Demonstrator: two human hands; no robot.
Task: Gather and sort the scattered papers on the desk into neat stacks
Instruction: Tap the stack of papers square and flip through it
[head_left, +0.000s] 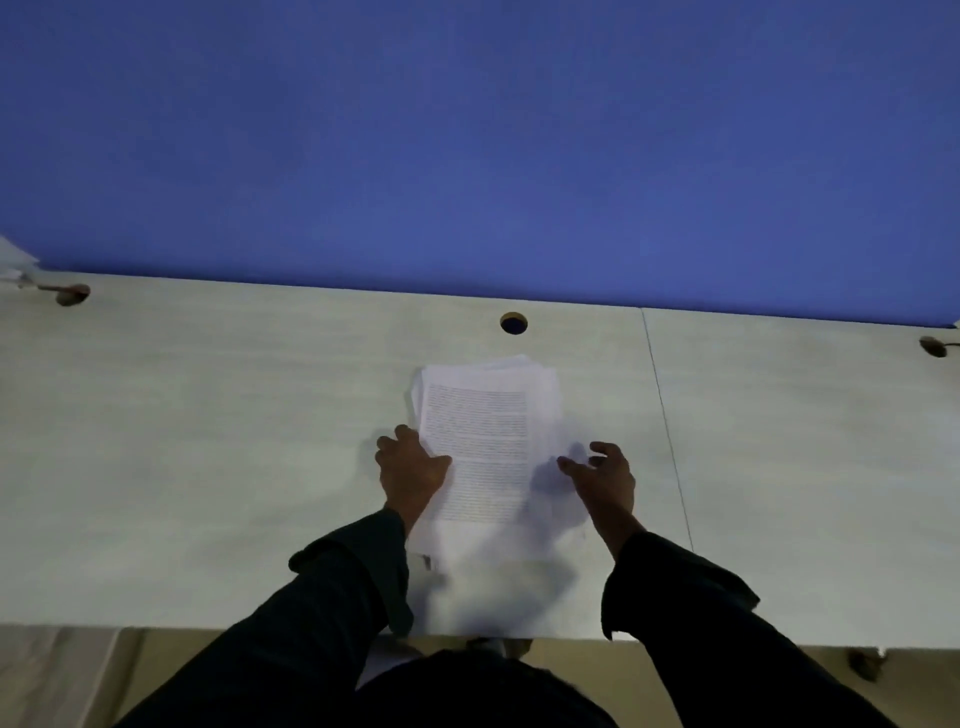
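A stack of white printed papers (485, 415) lies in the middle of the pale desk (208, 441), its sheets slightly fanned at the far end. My left hand (410, 470) grips the stack's left edge, thumb lying across the top sheet and fingers curled at the side. Over the stack's right edge is my right hand (602, 475), fingers loosely spread and holding nothing; whether it touches the paper is unclear. A loose white sheet (498, 571) reaches from under the stack toward the desk's near edge.
A blue partition (467, 156) rises behind the desk. A round cable hole (514, 323) sits just beyond the stack, with others at far left (72, 294) and far right (935, 346). A seam (667, 431) divides the desk to the right. More papers (15, 260) show at the left edge.
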